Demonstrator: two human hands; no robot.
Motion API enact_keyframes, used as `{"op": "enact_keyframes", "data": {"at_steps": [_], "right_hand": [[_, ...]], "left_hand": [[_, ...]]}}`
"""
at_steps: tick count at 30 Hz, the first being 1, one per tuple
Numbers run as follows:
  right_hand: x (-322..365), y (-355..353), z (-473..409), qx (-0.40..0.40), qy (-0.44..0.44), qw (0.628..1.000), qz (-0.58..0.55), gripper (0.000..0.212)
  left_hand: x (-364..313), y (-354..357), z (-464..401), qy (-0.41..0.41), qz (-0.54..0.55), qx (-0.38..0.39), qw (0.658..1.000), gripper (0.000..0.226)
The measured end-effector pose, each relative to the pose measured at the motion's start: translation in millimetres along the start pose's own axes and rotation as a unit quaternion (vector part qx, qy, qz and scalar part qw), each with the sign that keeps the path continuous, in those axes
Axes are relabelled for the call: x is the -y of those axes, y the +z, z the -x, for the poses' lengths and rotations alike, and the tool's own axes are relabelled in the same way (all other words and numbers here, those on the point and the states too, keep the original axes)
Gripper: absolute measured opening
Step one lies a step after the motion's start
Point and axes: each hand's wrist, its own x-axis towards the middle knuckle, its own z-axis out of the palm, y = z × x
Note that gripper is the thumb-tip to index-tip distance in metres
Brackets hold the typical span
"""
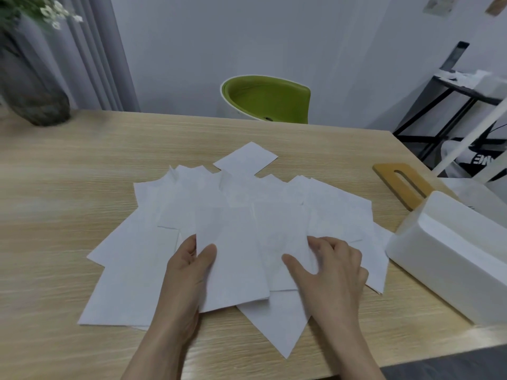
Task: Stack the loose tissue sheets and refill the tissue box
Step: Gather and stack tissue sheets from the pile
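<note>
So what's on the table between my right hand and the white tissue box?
In the head view, only overlapping loose tissue sheets lie between the right hand and the tissue box; their edge stops just short of the box.

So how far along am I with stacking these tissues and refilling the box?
Early. Done: the wooden slotted lid lies off the white plastic tissue box, so it is open. In hand: your left hand pinches one white tissue sheet while your right hand rests on the scattered pile. Left: squaring all sheets into a stack and loading the box.
</note>
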Motion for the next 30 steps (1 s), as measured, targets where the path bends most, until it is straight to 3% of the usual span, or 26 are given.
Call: {"op": "enact_keyframes", "data": {"at_steps": [11,15,20,30], "right_hand": [[3.7,8.3,4.8,-0.101,-0.035,0.992,-0.062,0.022],[6.1,2.1,4.1,-0.050,0.024,0.982,-0.179,0.016],[1.7,-6.9,-3.6,0.032,0.133,0.938,-0.319,0.012],[9.6,-36.4,-12.4,0.027,0.187,0.854,-0.485,0.003]], "left_hand": [[2.7,-1.4,-1.1,0.005,0.003,0.004,1.000,0.024],[4.4,-2.9,-2.0,0.000,0.007,0.011,1.000,0.025],[5.1,-4.2,-3.1,0.002,0.003,0.013,1.000,0.024],[4.2,-3.5,-2.8,0.004,-0.012,0.017,1.000,0.024]]}}
